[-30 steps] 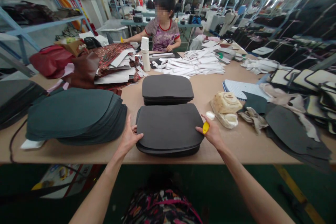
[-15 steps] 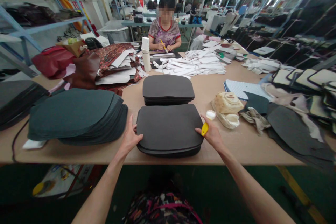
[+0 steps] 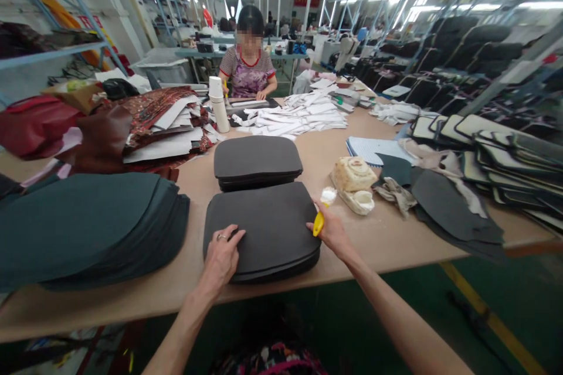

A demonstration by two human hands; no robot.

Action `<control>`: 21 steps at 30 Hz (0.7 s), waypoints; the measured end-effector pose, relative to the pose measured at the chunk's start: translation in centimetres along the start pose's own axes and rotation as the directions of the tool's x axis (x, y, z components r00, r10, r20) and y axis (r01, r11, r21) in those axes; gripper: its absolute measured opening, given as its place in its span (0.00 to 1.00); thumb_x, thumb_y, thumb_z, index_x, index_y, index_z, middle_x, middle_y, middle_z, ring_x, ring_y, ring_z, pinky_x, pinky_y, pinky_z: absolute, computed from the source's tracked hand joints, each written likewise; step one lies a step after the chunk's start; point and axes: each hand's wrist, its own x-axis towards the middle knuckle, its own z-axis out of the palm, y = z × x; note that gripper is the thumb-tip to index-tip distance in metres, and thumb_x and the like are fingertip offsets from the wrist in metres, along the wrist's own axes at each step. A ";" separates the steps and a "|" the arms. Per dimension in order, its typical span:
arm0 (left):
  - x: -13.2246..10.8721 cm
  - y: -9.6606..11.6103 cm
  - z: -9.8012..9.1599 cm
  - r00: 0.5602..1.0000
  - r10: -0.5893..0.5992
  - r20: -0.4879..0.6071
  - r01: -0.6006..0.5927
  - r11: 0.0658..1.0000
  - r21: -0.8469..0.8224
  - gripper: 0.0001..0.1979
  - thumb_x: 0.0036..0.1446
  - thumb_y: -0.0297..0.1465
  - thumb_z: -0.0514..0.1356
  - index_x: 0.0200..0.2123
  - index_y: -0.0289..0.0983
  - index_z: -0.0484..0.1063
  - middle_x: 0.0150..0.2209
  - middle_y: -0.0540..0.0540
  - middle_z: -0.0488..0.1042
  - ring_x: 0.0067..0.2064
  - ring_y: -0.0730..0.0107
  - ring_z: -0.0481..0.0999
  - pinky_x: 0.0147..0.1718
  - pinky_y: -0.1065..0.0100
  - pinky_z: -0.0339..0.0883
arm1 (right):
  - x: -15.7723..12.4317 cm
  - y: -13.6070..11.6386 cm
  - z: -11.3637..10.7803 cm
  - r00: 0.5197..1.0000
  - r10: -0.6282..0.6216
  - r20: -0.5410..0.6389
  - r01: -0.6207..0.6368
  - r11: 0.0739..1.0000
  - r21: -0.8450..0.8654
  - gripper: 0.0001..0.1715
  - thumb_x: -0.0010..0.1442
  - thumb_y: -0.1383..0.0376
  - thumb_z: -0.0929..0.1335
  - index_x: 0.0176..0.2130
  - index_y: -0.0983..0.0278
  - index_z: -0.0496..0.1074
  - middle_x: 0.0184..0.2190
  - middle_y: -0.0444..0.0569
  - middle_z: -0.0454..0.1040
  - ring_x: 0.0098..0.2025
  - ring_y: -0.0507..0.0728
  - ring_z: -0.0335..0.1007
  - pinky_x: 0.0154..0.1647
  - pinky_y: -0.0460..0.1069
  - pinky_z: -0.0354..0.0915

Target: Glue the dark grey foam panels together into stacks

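A stack of dark grey rounded panels [image 3: 264, 228] lies in front of me, with a second grey stack [image 3: 258, 155] just behind it. My left hand [image 3: 223, 252] rests on the near stack's front left part, its fingers loosely apart and holding nothing. At the stack's right edge is my right hand [image 3: 328, 225], closed around a brush with a yellow handle [image 3: 318, 224] and whitish bristles; its thumb and fingertips reach the panel edge. Left of my left hand lies a taller pile of dark green panels [image 3: 88, 222].
Right of the brush sit a cream block [image 3: 354, 174], a crumpled cloth [image 3: 398, 194] and loose dark pieces [image 3: 448, 199]. White strips [image 3: 294, 112], a white bottle [image 3: 218, 106] and patterned sheets [image 3: 165, 111] lie farther back. Across the table [image 3: 316, 158] works another person [image 3: 248, 67].
My left hand has moved from the near stack's left side onto its top. My right hand stays at the right edge with the brush. The view has shifted rightward.
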 end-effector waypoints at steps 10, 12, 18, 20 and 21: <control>0.6 -0.4 1.1 0.999 -0.012 0.038 0.007 0.992 0.129 0.25 0.50 0.22 0.49 0.49 0.44 0.71 0.51 0.43 0.68 0.45 0.60 0.65 0.44 0.56 0.66 | 0.5 0.6 0.0 1.000 -0.020 -0.006 0.020 0.996 0.085 0.34 0.51 0.64 0.65 0.57 0.64 0.60 0.37 0.50 0.73 0.33 0.56 0.67 0.35 0.50 0.63; 0.4 -0.2 0.9 0.998 -0.023 0.066 0.013 0.988 0.153 0.25 0.49 0.21 0.49 0.48 0.43 0.71 0.51 0.42 0.68 0.45 0.59 0.65 0.43 0.57 0.66 | 0.2 0.6 0.2 0.999 -0.041 -0.012 0.042 0.994 0.097 0.34 0.51 0.65 0.65 0.58 0.65 0.60 0.39 0.52 0.73 0.34 0.57 0.68 0.36 0.51 0.64; -1.6 -0.1 0.5 0.989 -0.064 0.131 0.040 0.983 0.181 0.31 0.43 0.19 0.49 0.51 0.45 0.69 0.53 0.44 0.67 0.48 0.60 0.66 0.44 0.57 0.66 | -1.8 0.7 0.4 0.995 -0.095 -0.023 0.097 0.987 0.129 0.32 0.54 0.62 0.63 0.58 0.66 0.59 0.44 0.55 0.73 0.41 0.60 0.71 0.41 0.54 0.66; -1.9 -0.1 0.6 0.985 -0.094 0.146 0.063 0.977 0.205 0.32 0.41 0.18 0.49 0.51 0.45 0.69 0.53 0.43 0.67 0.48 0.59 0.66 0.44 0.57 0.67 | -2.2 0.6 0.5 0.997 -0.060 -0.048 0.065 0.991 0.121 0.31 0.56 0.59 0.62 0.58 0.67 0.60 0.40 0.55 0.74 0.38 0.60 0.72 0.39 0.54 0.68; -2.0 -0.1 0.8 0.983 -0.103 0.150 0.070 0.975 0.213 0.33 0.41 0.18 0.49 0.50 0.46 0.69 0.53 0.43 0.68 0.48 0.59 0.67 0.44 0.57 0.67 | -2.2 0.6 0.5 0.997 -0.032 -0.064 0.039 0.993 0.115 0.32 0.57 0.57 0.62 0.57 0.67 0.60 0.37 0.55 0.75 0.35 0.60 0.73 0.36 0.53 0.68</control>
